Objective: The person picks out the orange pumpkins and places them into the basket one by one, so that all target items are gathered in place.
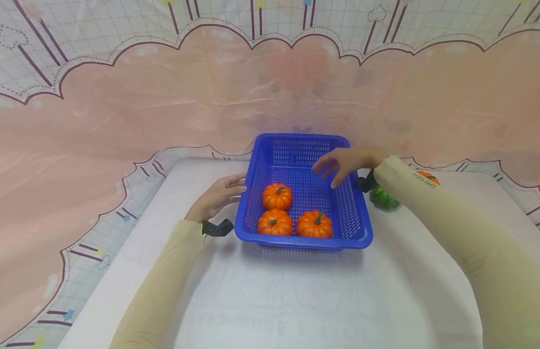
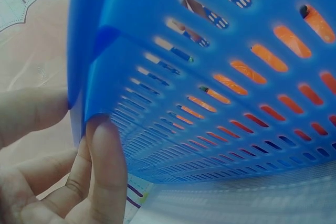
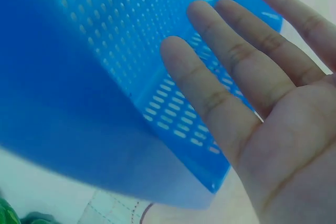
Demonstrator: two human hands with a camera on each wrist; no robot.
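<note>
A: What is the left hand (image 1: 219,196) doing?
B: It is pinching the rim of the blue basket (image 1: 302,241), with smooth plastic sitting between thumb and finger.
A: And the right hand (image 1: 344,162)?
B: It is holding nothing. It is hanging over the basket's right side, with its fingers lying loose and apart.
A: How is the basket looking?
B: It is standing on the white table (image 1: 270,291), like a box with round corners. Little holes are dotting its floor, and slots are lining its walls.
A: Which way is it pointing?
B: Its long sides seem to be running away from the person, toward the hanging cloth (image 1: 235,97). Its top is facing up.
A: What is lying inside?
B: Shiny, bumpy balls! The back pumpkin (image 1: 277,196) and the front-left pumpkin (image 1: 275,223) are sitting along the left. The front-right pumpkin (image 1: 314,224) is poking its green stem up.
A: Where is room showing?
B: Holey floor is showing at the far end. The far rim is sitting near the cloth, but the table is stretching wide before the near rim. Past the right wall, a green pumpkin (image 1: 385,198) is resting, and an outside orange pumpkin (image 1: 428,178) is peeking over the sleeve (image 1: 436,213).
</note>
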